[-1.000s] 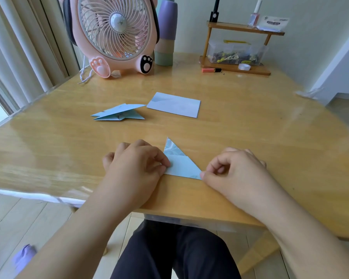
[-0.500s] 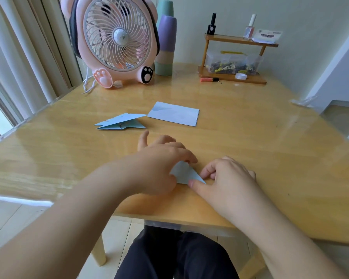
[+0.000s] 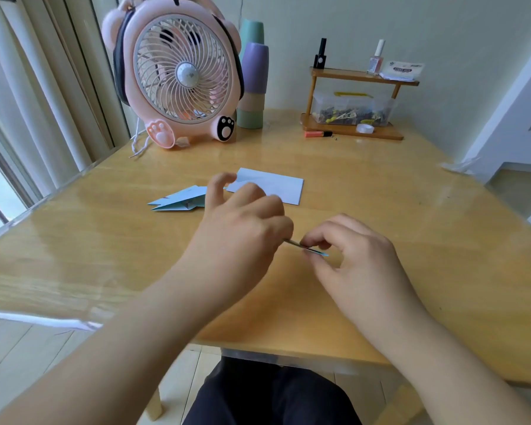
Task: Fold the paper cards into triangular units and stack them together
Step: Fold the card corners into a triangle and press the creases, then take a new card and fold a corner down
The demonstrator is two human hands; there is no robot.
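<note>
A folded light-blue paper unit [image 3: 314, 250] hangs above the table, seen almost edge-on. My left hand [image 3: 242, 231] pinches its left end and my right hand [image 3: 353, 256] pinches its right end between thumb and fingers. Most of the unit is hidden by the two hands. Farther back on the table lies a stack of folded blue triangular units [image 3: 178, 200], partly behind my left hand. A flat unfolded blue paper card [image 3: 284, 187] lies to their right.
A pink fan [image 3: 183, 75] and stacked cups [image 3: 253, 84] stand at the back left. At the back right stands a wooden shelf [image 3: 357, 102] with a clear box and small bottles, and an orange marker [image 3: 318, 134] lies by it. The wooden table [image 3: 411, 228] ends just below my wrists.
The folded unit was pressed flat on the table by both hands; now both hands have lifted it off the surface and hold it edge-on. The camera view has tilted upward.
</note>
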